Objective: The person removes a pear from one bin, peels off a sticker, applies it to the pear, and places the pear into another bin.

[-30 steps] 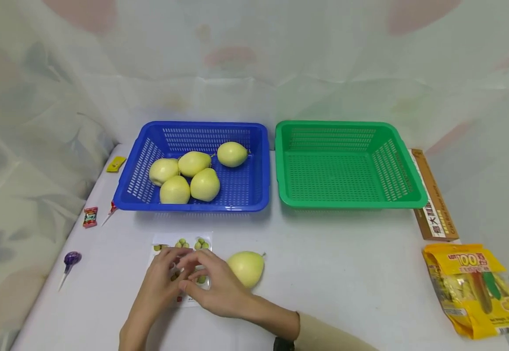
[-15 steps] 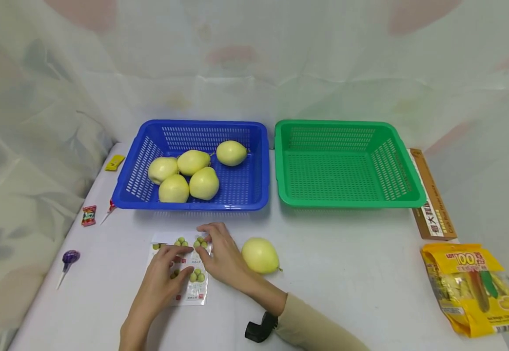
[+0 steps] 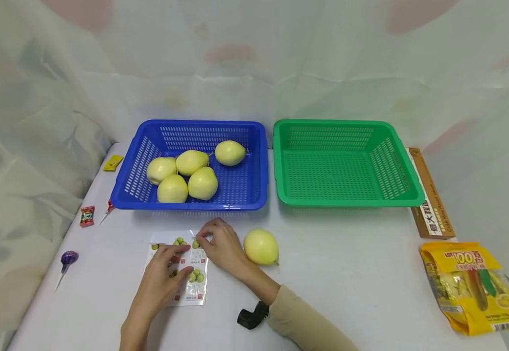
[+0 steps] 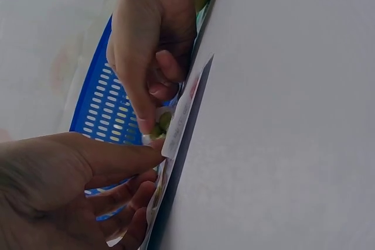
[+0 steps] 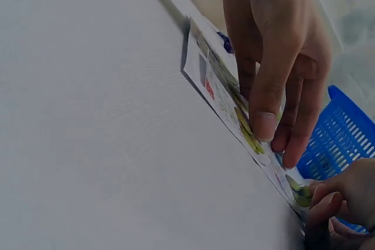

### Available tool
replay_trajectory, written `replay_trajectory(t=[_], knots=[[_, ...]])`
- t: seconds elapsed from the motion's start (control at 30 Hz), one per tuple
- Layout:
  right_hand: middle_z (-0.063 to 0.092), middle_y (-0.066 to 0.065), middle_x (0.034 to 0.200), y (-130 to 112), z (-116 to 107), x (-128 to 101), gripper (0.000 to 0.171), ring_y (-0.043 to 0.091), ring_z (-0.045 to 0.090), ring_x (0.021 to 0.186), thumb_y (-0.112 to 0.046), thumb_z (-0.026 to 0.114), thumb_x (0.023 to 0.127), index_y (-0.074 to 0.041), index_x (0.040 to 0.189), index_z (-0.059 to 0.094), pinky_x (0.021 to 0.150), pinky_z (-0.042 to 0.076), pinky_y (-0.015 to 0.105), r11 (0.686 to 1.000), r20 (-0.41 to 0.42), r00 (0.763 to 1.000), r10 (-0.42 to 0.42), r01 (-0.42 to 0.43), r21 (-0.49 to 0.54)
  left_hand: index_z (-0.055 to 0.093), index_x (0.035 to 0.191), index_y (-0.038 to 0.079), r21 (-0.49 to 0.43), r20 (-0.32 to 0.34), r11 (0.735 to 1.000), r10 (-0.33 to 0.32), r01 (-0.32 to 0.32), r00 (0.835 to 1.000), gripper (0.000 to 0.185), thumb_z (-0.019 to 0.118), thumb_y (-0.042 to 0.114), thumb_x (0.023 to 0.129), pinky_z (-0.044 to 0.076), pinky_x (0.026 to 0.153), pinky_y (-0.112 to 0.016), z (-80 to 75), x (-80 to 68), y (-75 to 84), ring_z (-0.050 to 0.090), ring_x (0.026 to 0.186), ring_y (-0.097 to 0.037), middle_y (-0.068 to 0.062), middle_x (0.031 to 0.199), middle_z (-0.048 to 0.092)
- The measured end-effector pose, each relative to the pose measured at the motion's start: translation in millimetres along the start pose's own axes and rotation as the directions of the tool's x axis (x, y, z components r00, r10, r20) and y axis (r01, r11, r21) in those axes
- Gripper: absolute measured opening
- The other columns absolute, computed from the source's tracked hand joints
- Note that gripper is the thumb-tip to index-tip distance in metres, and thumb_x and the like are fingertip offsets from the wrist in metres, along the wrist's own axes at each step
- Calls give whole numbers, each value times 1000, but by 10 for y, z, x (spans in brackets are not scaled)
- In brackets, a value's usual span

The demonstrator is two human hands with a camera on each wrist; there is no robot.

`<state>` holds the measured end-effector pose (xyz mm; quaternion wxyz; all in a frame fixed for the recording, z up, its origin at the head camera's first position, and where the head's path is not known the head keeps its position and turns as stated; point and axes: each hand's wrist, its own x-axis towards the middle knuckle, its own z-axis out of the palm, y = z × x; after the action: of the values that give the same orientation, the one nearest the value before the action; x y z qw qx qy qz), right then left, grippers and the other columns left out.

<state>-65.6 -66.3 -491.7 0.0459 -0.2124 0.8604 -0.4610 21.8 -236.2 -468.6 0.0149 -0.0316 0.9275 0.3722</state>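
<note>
On my feed, the right hand (image 3: 225, 246), wider earlier, now pinches the far-right sticker (image 3: 196, 245) of the sheet (image 3: 193, 288) on the table (image 3: 346, 273). I see the left hand (image 3: 163, 275) touching the sheet, thumb and fingers apart.

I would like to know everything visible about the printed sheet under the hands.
The sheet is white, glossy and paper-like, printed with green fruits, dark lettering and small red squares. It lies roughly flat on the table, near the blue basket. The left hand rests on it, hiding part; the right hand pinches its upper-right label.
</note>
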Motion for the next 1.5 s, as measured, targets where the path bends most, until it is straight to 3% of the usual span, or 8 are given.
replay_trajectory(t=[0.3,0.57,0.67,0.8,1.03,1.13,1.27,1.5], knots=[[68,5,109,-142,-43,-308,12,-10,52,69,-18,62,111,-10,114,70,62,47,7,988,-6,997,-76,76,131,70,134,-4,12,10,1000,-11,11,1000,50,87,-3,87,66,92,-43,3,5,0,70,107,-29,-19,123,66],[73,4,100,-161,-678,-710,6,0,51,70,-8,73,103,-11,108,72,55,47,11,943,-200,948,-247,283,178,72,135,4,131,19,984,119,-120,993,52,88,0,85,58,83,-38,-31,38,228,67,100,-21,-11,122,73],[74,7,98,2,-952,-826,12,5,54,73,-3,77,98,-10,107,72,53,47,15,938,-260,940,-221,278,208,73,135,9,109,19,961,253,-254,967,50,87,3,88,61,85,-38,62,102,425,69,103,-18,-5,124,75],[74,10,107,189,-1218,-954,18,10,66,94,-2,78,98,-9,111,69,64,60,21,948,-257,964,-75,149,282,67,143,12,-4,106,905,422,-424,900,53,85,8,93,61,110,-45,246,256,659,68,131,-25,-4,143,70],[70,15,118,294,-1346,-1055,23,8,70,108,-1,75,100,-4,121,64,78,66,25,926,-207,978,30,51,375,56,156,10,-162,242,852,524,-498,817,67,84,12,94,45,129,-51,471,505,834,53,154,-31,-10,163,56],[71,15,118,308,-1320,-1069,26,7,67,108,1,76,98,-4,121,65,81,66,24,928,-232,972,20,69,367,60,151,10,-187,239,852,522,-489,819,66,88,12,91,58,116,-43,540,527,840,62,143,-27,-7,154,63],[74,11,117,347,-1281,-1076,30,8,67,106,0,81,95,-6,121,68,81,64,22,949,-260,965,-20,100,299,66,144,10,-192,202,870,487,-454,849,65,93,9,85,67,94,-31,620,492,828,68,119,-19,-6,135,65],[78,7,114,474,-1288,-1035,36,13,68,93,2,85,90,-7,122,69,74,60,24,971,-249,953,-174,208,119,65,148,6,-267,166,865,476,-425,864,72,93,-2,81,68,95,-31,682,420,792,68,123,-28,-13,136,62]])
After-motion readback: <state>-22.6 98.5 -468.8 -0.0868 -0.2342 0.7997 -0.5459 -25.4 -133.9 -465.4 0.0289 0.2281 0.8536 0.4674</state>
